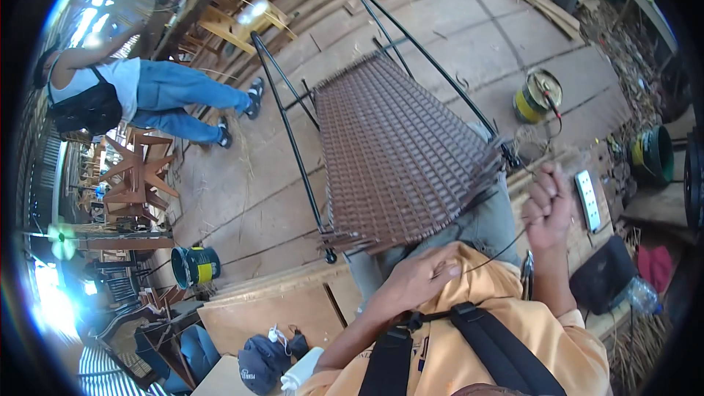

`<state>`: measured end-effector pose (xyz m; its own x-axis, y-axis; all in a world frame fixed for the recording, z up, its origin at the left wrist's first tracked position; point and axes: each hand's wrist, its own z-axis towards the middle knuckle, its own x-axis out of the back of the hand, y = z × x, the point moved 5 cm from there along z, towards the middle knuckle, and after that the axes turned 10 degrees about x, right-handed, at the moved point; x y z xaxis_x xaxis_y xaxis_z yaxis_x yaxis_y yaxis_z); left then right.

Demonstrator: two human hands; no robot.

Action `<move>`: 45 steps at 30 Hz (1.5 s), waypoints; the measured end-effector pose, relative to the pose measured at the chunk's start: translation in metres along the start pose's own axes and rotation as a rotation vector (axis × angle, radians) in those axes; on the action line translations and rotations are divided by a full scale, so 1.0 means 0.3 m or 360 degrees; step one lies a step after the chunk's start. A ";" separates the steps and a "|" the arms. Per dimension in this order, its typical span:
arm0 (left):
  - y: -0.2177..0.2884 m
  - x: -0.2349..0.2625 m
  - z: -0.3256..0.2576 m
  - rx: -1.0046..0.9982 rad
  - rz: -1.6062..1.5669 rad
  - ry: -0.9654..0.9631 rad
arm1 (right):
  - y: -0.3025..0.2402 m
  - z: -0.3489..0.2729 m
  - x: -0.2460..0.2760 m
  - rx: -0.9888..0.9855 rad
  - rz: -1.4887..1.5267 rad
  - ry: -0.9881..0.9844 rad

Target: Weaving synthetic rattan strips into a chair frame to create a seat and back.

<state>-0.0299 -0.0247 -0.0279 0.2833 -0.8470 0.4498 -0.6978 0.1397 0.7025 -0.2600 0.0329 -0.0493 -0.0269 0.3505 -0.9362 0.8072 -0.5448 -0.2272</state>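
A brown woven panel [396, 154] fills most of a black metal frame [447, 88], which leans toward my lap. Its near edge, by my knees, has loose strand ends. My right hand [548, 205] is closed in a pinch at the right of the frame's near corner, on a thin dark strand [502, 251]. Down to my left hand [419, 280] the strand runs slack across my lap. My left hand is low in front of my shirt, fingers curled, with the strand at its thumb side; its fingertips are partly hidden.
A power strip [587, 201] and a dark cap [603, 273] lie at my right on the bench. A yellow-labelled can [537, 95] stands on the floor, a bucket [196, 267] at left. Another person [161, 95] stands at far left. A blue cap [264, 363] lies at my left.
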 end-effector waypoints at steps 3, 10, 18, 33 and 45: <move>0.099 -0.038 0.020 -0.0393 -0.0149 0.0088 | 0.102 -0.059 -0.006 -0.0100 -0.0036 0.0070; 0.100 -0.096 0.010 -0.0263 0.0183 -0.0162 | 0.070 -0.060 0.046 0.0152 -0.0598 -0.0221; 0.103 -0.064 -0.013 -0.0290 0.0595 -0.0136 | 0.063 -0.214 -0.153 0.0790 -0.3340 -0.2084; -0.109 0.178 -0.133 0.0198 0.0357 0.1310 | 0.142 -0.026 0.036 0.0334 -0.2900 -0.1031; -0.199 0.247 -0.144 0.0500 0.0374 0.1080 | 0.269 -0.033 0.122 0.0124 -0.1735 0.0073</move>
<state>0.0611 -0.0737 -0.0127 0.3745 -0.3000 0.8774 -0.9142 0.0389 0.4035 -0.1900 0.0091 -0.0993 -0.6812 0.7010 -0.2112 0.3233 0.0291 -0.9459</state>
